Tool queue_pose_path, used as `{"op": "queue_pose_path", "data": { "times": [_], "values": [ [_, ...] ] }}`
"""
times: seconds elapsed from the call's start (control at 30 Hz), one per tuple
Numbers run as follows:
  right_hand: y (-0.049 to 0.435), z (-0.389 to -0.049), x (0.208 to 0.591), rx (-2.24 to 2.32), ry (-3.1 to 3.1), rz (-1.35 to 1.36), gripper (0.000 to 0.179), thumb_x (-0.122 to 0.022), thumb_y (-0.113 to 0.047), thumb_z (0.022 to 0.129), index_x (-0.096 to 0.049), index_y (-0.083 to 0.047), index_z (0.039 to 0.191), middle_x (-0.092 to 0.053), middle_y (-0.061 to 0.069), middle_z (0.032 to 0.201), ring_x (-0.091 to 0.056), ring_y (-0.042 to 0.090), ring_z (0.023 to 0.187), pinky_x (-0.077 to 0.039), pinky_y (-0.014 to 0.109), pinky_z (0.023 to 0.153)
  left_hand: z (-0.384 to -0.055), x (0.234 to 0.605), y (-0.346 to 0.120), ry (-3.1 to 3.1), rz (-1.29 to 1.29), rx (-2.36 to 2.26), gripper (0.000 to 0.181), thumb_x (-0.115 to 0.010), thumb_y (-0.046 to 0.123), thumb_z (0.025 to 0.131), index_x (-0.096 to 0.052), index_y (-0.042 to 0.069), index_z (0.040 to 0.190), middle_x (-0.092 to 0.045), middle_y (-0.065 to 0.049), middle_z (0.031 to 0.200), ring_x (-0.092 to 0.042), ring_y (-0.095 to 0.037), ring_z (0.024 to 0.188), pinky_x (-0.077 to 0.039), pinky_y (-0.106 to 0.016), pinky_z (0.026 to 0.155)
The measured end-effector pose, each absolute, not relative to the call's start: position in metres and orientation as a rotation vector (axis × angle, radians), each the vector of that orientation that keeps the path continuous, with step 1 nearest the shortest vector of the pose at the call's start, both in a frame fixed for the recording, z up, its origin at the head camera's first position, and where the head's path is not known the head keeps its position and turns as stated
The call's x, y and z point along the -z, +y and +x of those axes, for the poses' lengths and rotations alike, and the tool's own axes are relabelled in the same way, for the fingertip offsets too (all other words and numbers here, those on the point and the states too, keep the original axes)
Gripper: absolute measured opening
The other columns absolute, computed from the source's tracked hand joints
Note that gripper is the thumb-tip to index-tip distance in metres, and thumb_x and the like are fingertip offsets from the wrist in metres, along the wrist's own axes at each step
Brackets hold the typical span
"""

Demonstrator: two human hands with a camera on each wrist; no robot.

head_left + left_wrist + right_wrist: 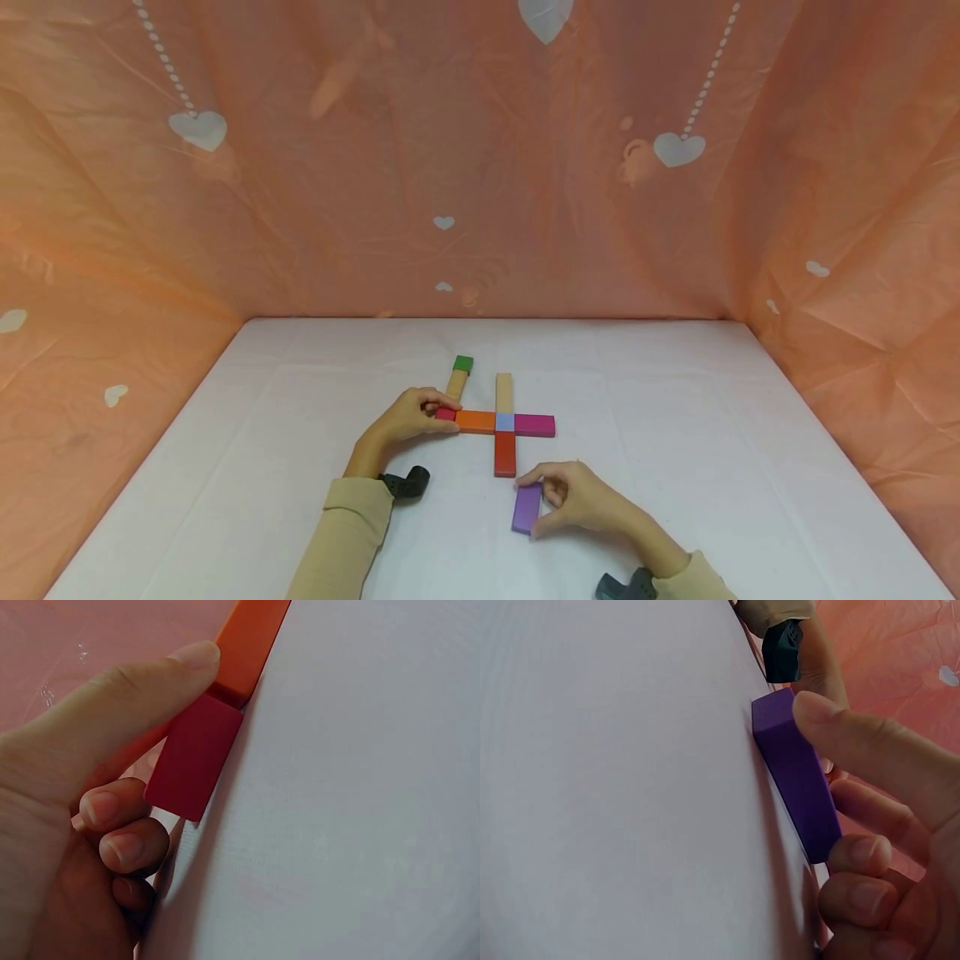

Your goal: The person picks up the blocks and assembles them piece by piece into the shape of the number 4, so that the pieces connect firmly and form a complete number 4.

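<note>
My left hand (416, 414) pinches the left end of an orange block (476, 422), its thumb tip on the orange side in the left wrist view. Against that end lies a small crimson block (196, 757), partly covered by the hand in the head view. A purple block (527, 508) is pinched end to end between thumb and forefinger of my right hand (581, 497). It sits just below a red block (505, 454); whether it touches the table is unclear. A light blue block (505, 422) joins the orange, red, magenta (535, 426) and upright plain wooden (504, 392) blocks in a cross.
From the crimson block another plain wooden block (457, 384) slants up to a green block (463, 364). All rest on a white-covered table (675, 400). Orange curtains (480, 167) with white hearts enclose the back and sides. Dark wrist devices (408, 483) show at both cuffs.
</note>
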State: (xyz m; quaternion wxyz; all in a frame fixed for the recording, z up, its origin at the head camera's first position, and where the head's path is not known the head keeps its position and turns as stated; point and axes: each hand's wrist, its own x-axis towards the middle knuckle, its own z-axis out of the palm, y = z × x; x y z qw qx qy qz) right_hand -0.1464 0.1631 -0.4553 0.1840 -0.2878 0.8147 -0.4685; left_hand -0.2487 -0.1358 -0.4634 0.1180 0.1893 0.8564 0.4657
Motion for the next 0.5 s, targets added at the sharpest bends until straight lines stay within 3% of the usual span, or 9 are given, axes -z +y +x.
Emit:
{"op": "queue_pose_path", "data": {
  "times": [0.5],
  "values": [
    [0.1622, -0.1439, 0.4510, 1.347, 2.252, -0.840, 0.046, -0.083, -0.014, 0.073, -0.067, 0.000, 0.113, -0.037, 0.010, 0.062, -0.035, -0.006, 0.061, -0.032, 0.015, 0.056, -0.2485, 0.4631, -0.1360, 2.497, 0.535, -1.370, 0.030, -0.081, 0.018, 0.076, -0.074, 0.006, 0.103, -0.066, -0.014, 0.103, -0.046, -0.016, 0.086, -0.039, -0.020, 0.071]
  ]
}}
